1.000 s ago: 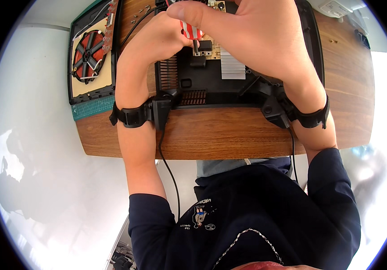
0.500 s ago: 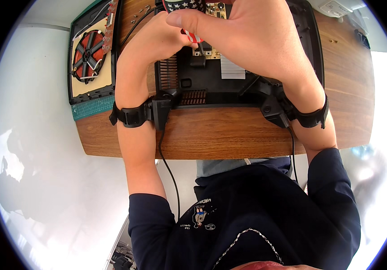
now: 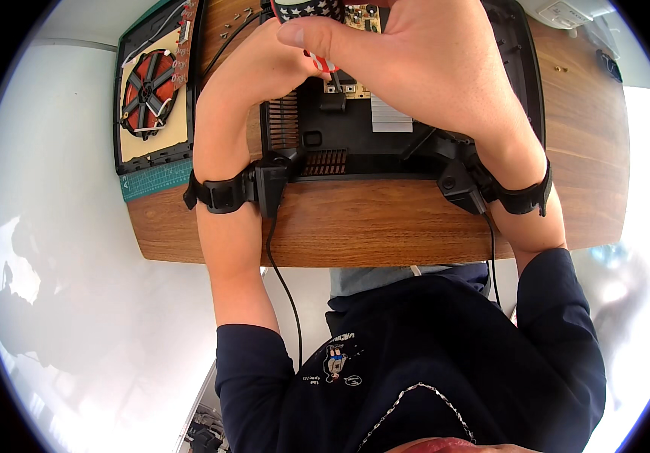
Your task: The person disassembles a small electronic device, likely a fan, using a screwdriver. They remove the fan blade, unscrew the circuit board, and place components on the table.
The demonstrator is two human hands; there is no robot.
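My right hand (image 3: pixel 423 68) is closed on a screwdriver (image 3: pixel 310 10) with a star-patterned, red-and-white striped handle, its thumb across the handle. The shaft points down at a tan circuit board (image 3: pixel 361 19) inside an open black housing (image 3: pixel 348 136). My left hand (image 3: pixel 272 60) curls in from the left beside the tool, fingertips behind the handle near the shaft; what they grip is hidden. A silver finned heat sink (image 3: pixel 391 113) sits right of a small black component (image 3: pixel 332 102) below the tool tip.
At left, an open panel (image 3: pixel 121 143) holds a red coil (image 3: pixel 144 94) and lies beside a green mat (image 3: pixel 151 181). Loose screws (image 3: pixel 227 26) lie behind my left hand, small brass pieces (image 3: pixel 560 69) at right. A white appliance (image 3: pixel 559 15) stands back right. Cables run from both wrist straps.
Since a second ago the screwdriver handle has shifted and tilted, bringing its star-patterned part into view above my right thumb. Both hands stay in nearly the same place.
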